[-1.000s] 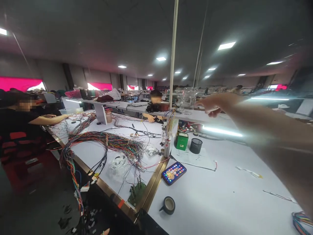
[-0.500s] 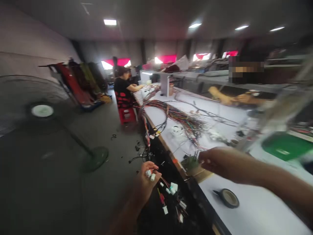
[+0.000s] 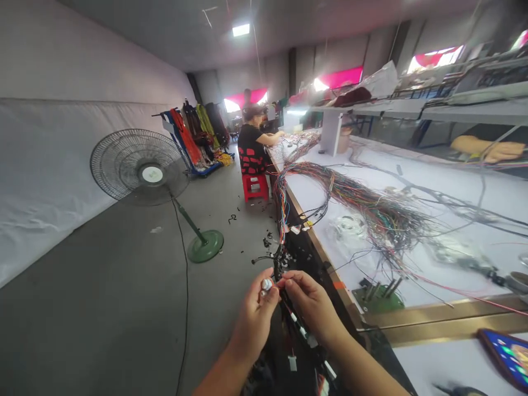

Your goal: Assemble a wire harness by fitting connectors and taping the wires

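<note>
Right hand (image 3: 312, 306) nearer plastic connectors (image 3: 267, 284)

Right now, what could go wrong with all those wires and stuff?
The white connectors in the left hand are small, so one might slip from the fingertips. The colorful wires hang over the edge of the table, so a hard tug could drag or tangle them. And the fan has a cord lying on the floor, where someone might trip.
</note>
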### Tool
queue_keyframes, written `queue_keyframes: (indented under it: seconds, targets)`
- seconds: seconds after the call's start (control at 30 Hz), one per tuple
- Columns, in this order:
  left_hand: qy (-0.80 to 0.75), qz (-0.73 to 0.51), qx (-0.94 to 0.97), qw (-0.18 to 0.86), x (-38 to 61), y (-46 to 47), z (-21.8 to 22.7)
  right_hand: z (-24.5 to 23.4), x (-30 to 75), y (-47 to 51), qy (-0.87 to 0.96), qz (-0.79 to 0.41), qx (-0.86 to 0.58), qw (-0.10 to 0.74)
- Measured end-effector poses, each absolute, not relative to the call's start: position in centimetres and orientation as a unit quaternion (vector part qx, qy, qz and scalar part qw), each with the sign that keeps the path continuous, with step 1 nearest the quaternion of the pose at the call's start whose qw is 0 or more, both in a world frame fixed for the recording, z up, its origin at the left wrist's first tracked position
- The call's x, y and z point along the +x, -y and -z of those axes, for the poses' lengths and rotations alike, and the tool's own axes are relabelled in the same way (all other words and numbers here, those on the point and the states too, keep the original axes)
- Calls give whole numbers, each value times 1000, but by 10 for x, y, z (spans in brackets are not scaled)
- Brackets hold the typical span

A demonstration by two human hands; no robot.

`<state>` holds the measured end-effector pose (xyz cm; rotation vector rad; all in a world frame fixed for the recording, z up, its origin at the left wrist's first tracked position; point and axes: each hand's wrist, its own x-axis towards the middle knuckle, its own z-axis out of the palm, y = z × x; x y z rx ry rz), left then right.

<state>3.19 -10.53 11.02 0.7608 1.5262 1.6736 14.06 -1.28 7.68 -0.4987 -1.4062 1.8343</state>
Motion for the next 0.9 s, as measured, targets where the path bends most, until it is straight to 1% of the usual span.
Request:
queue_keyframes:
  seconds: [0.17,0.27,0.37,0.47,0.6,0.67,0.8,0.9]
  targets:
    - [-501,-699,192,473,37,102,-109,-78,133,6,497,-742,-224,390]
    - [-450,-715,130,519,39,97,-112,-82,137,7,499,-738,-235,388]
    - [-426,-724,56,540,39,91,-114,-86,144,12,561,-688,-249,387]
    - [-398,-725,-13,562,37,87,-114,-92,151,18,630,-625,-231,399]
    - [-368,-726,-50,579,36,86,-112,-97,152,27,670,-587,-206,405]
    - [-363,-723,-76,584,36,87,-109,-95,151,29,683,-562,-222,410]
    - [-351,-715,-88,598,37,89,-105,-88,148,26,704,-530,-281,381]
    - [-332,-713,-84,612,35,91,-103,-88,147,23,720,-520,-275,369]
